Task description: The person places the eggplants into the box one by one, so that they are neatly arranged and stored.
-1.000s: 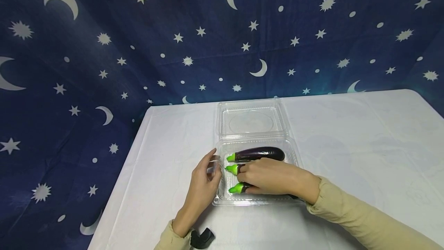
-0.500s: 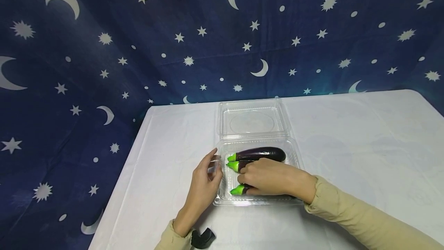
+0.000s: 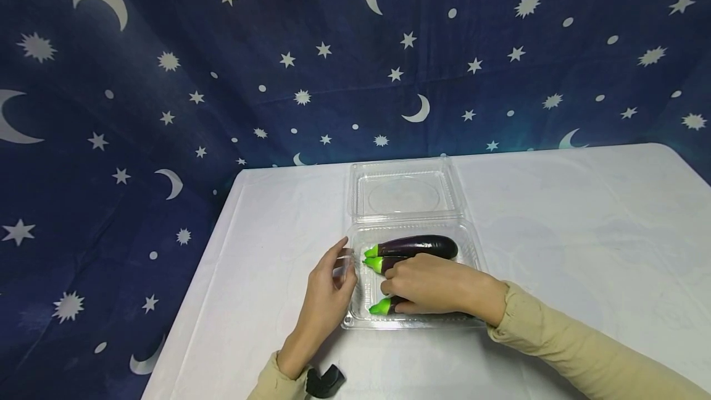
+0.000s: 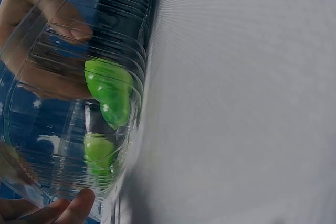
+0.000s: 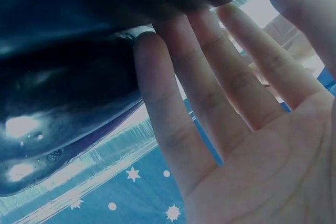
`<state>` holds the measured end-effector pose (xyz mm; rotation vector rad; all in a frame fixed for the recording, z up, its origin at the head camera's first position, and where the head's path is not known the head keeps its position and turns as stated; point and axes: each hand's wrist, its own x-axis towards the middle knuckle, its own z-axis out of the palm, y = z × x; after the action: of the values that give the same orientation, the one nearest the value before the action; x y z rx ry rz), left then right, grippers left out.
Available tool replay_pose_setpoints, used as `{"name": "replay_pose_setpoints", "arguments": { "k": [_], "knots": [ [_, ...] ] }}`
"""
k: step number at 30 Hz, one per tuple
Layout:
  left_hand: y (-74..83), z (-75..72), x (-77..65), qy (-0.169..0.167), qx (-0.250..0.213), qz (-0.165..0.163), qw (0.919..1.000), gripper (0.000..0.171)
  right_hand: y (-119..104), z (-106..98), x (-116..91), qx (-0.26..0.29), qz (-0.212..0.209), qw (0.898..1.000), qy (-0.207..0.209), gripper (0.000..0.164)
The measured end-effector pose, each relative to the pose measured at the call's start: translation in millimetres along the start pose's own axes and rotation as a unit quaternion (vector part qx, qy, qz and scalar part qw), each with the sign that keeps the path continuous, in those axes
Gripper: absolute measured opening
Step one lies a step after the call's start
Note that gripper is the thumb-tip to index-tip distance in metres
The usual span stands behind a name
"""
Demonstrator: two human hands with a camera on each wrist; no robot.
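A clear plastic clamshell container (image 3: 411, 325) lies unfolded, with three dark purple eggplants in its base, green stems to the left. The far eggplant (image 3: 416, 245) and the middle eggplant (image 3: 376, 264) sit side by side. My right hand (image 3: 439, 283) reaches over the base and pinches the near eggplant (image 3: 383, 307), thumb on its near side, fingers beyond it. In the right wrist view, those fingers (image 5: 210, 93) stretch up to the dark skin. My left hand (image 3: 324, 295) touches the container's left wall with relaxed fingers; its fingertips (image 4: 81, 203) show at the plastic.
The container's lid (image 3: 405, 168) lies back toward the table's far edge. A white cloth (image 3: 566, 227) covers the table. Behind it hangs a dark blue curtain (image 3: 333, 23) with moons and stars. A black curved piece (image 3: 326, 381) shows beside the left cuff.
The middle eggplant has shifted back against the far one, widening its gap to the near eggplant. The right hand has barely moved. The left hand stays at the container's wall.
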<state>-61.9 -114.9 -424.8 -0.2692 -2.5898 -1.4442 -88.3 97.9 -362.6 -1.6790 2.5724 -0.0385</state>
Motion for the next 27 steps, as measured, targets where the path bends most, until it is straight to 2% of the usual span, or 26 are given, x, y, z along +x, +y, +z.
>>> {"name": "replay_pose_setpoints", "arguments": {
  "k": [17, 27],
  "knots": [
    [4.2, -0.4, 0.4, 0.007, 0.011, 0.009, 0.9999, 0.049, 0.2, -8.9, -6.1, 0.011, 0.009, 1.0, 0.001, 0.014],
    [4.6, -6.2, 5.2, 0.013, 0.012, 0.018, 0.9997, 0.048, 1.6, -17.2, -13.6, 0.003, 0.016, 1.0, 0.016, 0.014]
  ]
}}
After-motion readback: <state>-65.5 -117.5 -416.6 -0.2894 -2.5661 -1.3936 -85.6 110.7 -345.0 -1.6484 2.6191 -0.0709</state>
